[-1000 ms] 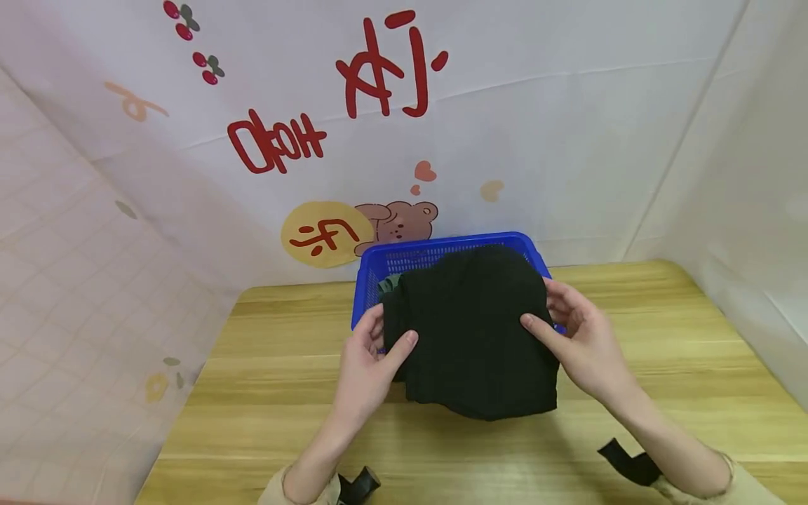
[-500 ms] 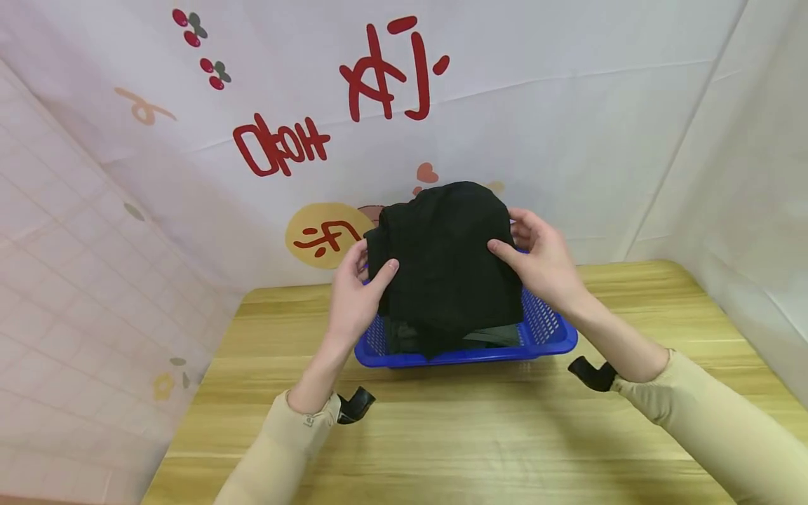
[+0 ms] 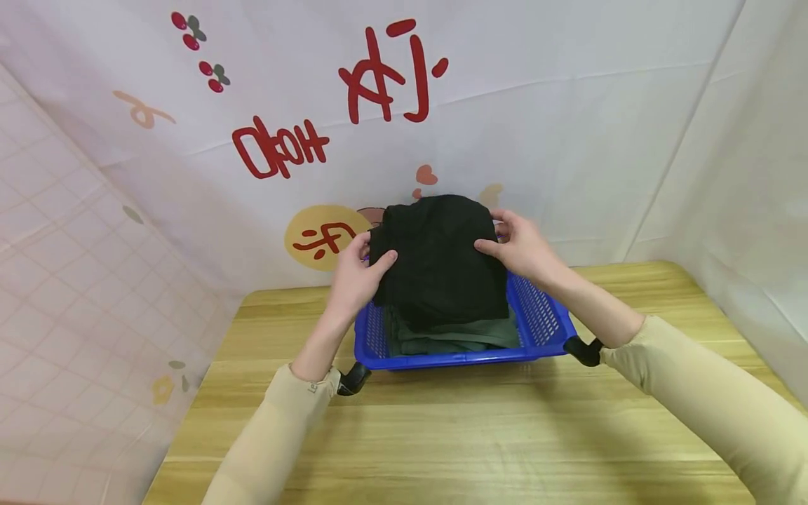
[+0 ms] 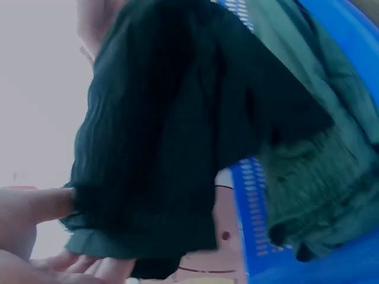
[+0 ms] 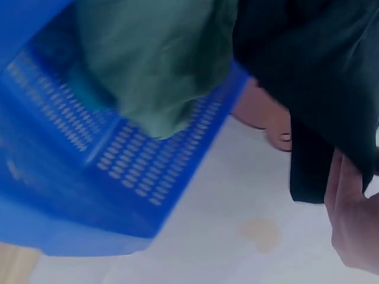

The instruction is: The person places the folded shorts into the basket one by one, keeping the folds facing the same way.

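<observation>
A folded black garment [image 3: 442,259] hangs over the blue plastic basket [image 3: 454,360] at the table's back. My left hand [image 3: 356,273] pinches the garment's left edge, thumb on the near face and fingers behind. Its right edge is held the same way by my right hand [image 3: 524,245]. Below it a folded dark green garment [image 3: 461,337] lies in the basket, partly covered from the head view. In the left wrist view, gathered fabric shows along the edge of the black garment [image 4: 148,148]. The right wrist view shows it apart from the green cloth [image 5: 160,71].
The wooden table [image 3: 442,435] stretches in front of the basket. Behind rises a white cloth backdrop [image 3: 555,140] with red characters and a cartoon bear. Black wrist mounts [image 3: 353,379] stick out near both sleeves, close to the basket's front corners.
Both hands carried the black garment forward and up from the basket's near side to above it, then slightly lower and inward. The basket's front rim and the green garment came into sight.
</observation>
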Motion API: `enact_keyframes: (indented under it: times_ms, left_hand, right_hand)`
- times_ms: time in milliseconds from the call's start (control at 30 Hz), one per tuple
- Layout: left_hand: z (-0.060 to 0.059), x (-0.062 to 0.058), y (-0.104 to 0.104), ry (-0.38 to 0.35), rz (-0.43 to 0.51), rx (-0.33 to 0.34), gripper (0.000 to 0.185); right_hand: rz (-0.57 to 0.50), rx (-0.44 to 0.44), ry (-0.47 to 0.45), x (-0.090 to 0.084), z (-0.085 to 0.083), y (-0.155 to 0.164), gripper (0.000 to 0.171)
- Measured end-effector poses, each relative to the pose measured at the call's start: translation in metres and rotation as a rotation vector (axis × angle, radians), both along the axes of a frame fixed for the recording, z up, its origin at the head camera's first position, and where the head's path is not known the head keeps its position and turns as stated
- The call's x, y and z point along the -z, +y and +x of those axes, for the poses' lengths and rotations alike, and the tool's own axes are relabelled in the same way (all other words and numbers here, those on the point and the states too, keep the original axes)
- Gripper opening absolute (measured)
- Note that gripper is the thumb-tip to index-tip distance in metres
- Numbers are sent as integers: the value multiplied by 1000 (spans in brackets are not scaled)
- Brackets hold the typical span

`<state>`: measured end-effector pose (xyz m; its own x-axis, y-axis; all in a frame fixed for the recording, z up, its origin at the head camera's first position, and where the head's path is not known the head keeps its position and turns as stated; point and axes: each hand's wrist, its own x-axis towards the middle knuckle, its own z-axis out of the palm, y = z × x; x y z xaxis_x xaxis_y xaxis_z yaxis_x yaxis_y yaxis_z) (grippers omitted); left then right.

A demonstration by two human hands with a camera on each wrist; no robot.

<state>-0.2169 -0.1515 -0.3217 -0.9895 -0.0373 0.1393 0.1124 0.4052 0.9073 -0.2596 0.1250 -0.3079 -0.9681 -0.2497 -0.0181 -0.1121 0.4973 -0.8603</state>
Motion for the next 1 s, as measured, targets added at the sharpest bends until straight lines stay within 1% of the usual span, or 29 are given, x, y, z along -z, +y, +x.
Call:
enact_keyframes:
  times_ms: [67,133,233,300,400,500,533,600,667,733,800,867,933,1000]
  left_hand:
    - [-5,6,-1,-87,-82,5,60]
    - [-11,15,-2,-176,-180,20,68]
    - [-19,29,0,-275,-343,55,74]
    - [-22,40,2,-315,-441,65,78]
    - [-21,52,8,-321,-556,54,89]
    - [-18,60,13,-303,-631,62,95]
    - [-16,60,14,-301,-653,77,94]
    - [-16,63,17,-319,-705,116,91]
    - [-18,66,19,-359,-752,155,87]
    - [-21,70,22,-390,-790,183,86]
    - [-22,74,25,-405,-807,201,85]
    - [-22,75,27,-400,-807,206,84]
    - [-21,75,27,-371,-800,195,84]
    - [-17,74,25,-327,-794,178,82]
  right_hand:
    - [60,-32,-57,7,-6,1,74]
    - [147,-73,-90,17,-12,3,77]
    - [306,-151,-71,35,-20,4,78]
    - [415,-207,-33,46,-21,3,78]
    - [561,-280,48,58,-16,0,77]
    - [674,-345,128,64,-7,-2,73]
    - [716,-365,155,65,-4,-2,72]
    - [794,-401,186,68,-2,-1,68]
    - [867,-440,204,71,-1,-1,65]
    - [932,-467,203,76,-1,1,63]
    - [978,-485,210,81,0,3,61]
    - [1006,-496,233,86,1,5,60]
    - [1009,-483,253,90,1,8,60]
    - [994,-452,296,93,2,12,59]
